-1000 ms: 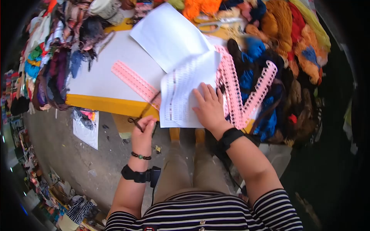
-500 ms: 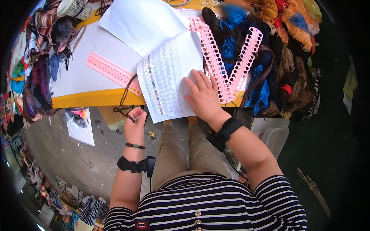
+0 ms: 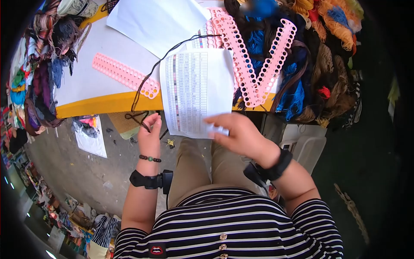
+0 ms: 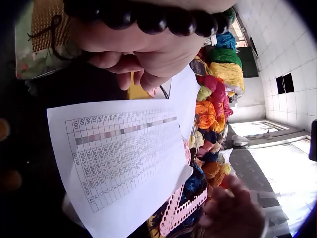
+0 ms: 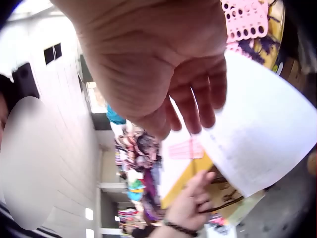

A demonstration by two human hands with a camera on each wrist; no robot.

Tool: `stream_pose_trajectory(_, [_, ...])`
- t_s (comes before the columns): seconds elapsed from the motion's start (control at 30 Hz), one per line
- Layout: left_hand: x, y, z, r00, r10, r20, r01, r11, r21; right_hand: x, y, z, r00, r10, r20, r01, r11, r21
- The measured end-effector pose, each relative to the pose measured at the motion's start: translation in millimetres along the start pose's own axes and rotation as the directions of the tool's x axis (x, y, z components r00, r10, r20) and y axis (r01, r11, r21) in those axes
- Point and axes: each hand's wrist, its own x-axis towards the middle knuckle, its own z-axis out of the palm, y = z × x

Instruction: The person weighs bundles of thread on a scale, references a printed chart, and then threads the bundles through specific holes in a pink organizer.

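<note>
Dark brown thread [image 3: 140, 88] is pinched in my left hand [image 3: 149, 129], just off the front edge of the table. A loop of it dangles beside the fingers, and the rest runs over the table toward the pink strips. My right hand [image 3: 241, 133], blurred, is over the lower right edge of a printed chart sheet [image 3: 185, 86], its fingers loosely extended, as the right wrist view also shows. The sheet has rows of numbers and a column of colour swatches, and juts past the table edge. Right of it lies a V of pink hole-punched strips [image 3: 246, 64].
Another pink strip [image 3: 125, 75] lies on the white table top [image 3: 77, 88] with its yellow edge [image 3: 108, 105]. A blank white sheet [image 3: 151, 21] lies behind the chart. Blue and brown yarn skeins [image 3: 291, 99] pile at right, mixed yarns [image 3: 41, 82] at left.
My right hand has lifted from the chart and drawn back toward me. The chart has turned straighter. The brown thread now shows stretching behind the chart to the pink strips. My left hand keeps its pinch.
</note>
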Motion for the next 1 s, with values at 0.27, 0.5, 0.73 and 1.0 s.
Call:
stream_pose_trajectory(0.27, [-53, 19, -44, 0.975, -0.224, -0.002, 0.223, 0.969, -0.103, -49, -160, -46, 0.637, -0.754, 0.164, 0.239, 0.394, 0.887])
stream_pose_trajectory(0.5, [-76, -28, -92, 0.949, -0.314, 0.04, 0.305, 0.94, 0.155, -93, -186, -8, 0.644, -0.764, 0.047, 0.536, 0.494, 0.685])
stream_pose_trajectory(0.73, [-99, -66, -160, 0.97, 0.161, 0.18, -0.241, 0.643, 0.727, -108, -212, 20, 0.548, -0.801, 0.239, 0.447, 0.522, 0.727])
stream_pose_trajectory(1.0, [-132, -92, -382, 0.923, 0.354, -0.15, -0.057, 0.513, 0.857, -133, -242, 39, 0.529, -0.825, 0.2, 0.574, 0.521, 0.631])
